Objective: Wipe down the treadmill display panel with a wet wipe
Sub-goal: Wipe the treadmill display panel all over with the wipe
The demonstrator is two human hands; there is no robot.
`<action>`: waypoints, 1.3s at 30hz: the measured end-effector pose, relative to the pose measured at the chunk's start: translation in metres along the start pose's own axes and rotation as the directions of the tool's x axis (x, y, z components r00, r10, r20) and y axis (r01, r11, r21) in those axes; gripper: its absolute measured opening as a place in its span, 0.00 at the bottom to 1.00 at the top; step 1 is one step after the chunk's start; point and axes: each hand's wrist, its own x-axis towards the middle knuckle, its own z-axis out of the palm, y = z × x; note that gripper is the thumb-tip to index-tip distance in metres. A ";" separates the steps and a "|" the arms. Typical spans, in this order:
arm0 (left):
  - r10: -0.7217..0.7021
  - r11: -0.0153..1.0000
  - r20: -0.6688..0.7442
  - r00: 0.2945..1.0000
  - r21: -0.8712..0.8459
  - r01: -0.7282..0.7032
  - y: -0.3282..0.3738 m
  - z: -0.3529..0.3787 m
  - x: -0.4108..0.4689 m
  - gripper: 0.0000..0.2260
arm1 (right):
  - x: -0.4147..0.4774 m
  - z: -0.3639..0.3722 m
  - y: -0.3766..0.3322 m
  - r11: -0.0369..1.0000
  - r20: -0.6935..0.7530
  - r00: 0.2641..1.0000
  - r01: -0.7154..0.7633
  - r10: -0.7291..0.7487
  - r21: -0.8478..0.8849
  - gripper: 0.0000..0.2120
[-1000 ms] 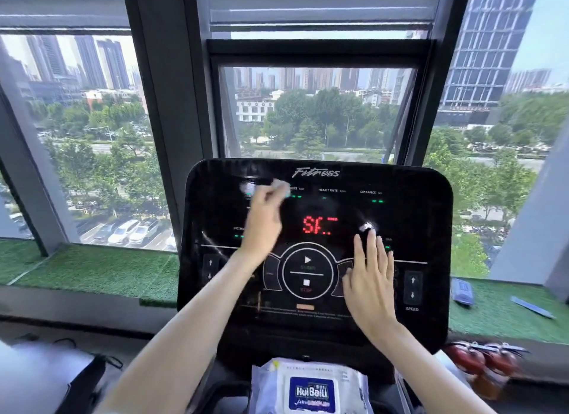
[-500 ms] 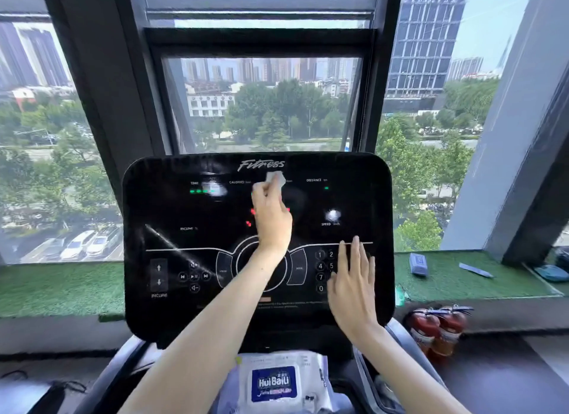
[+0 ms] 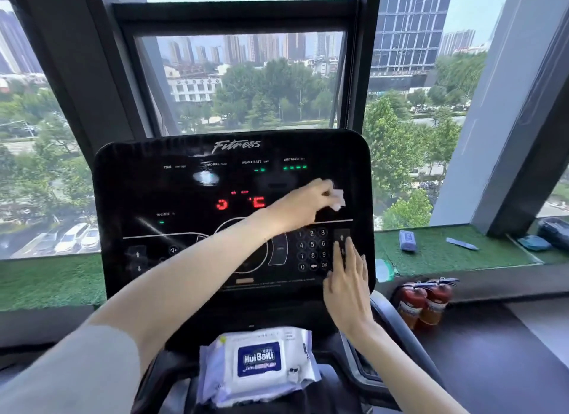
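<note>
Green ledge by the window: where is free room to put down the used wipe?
Left of the display panel, the green ledge lies bare up to the picture's edge. On the right, a bare patch lies between the blue pack and the flat strip; beyond the strip, a teal object crowds the corner.

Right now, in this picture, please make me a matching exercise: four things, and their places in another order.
1 wet wipe
2 pack of wipes
3 right hand
4 fire extinguishers

A below the display panel
B flat on the panel's lower right
C pinched in the left hand
D standing below the green ledge

Pairs: 1-C, 2-A, 3-B, 4-D.
</note>
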 end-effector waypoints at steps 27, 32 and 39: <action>-0.298 0.950 -0.317 0.900 -0.008 0.311 -0.004 0.028 -0.116 0.24 | -0.068 0.007 -0.008 0.992 0.089 0.991 0.104 -0.098 -0.070 0.22; -0.513 0.833 -0.448 0.732 -0.054 0.550 0.001 0.033 -0.154 0.30 | -0.073 0.018 -0.044 0.983 0.107 0.978 0.182 -0.181 -0.002 0.24; -0.515 0.846 -0.301 0.803 -0.028 0.532 -0.031 -0.014 -0.204 0.16 | -0.073 0.033 -0.078 0.952 0.112 0.946 0.298 -0.305 0.074 0.24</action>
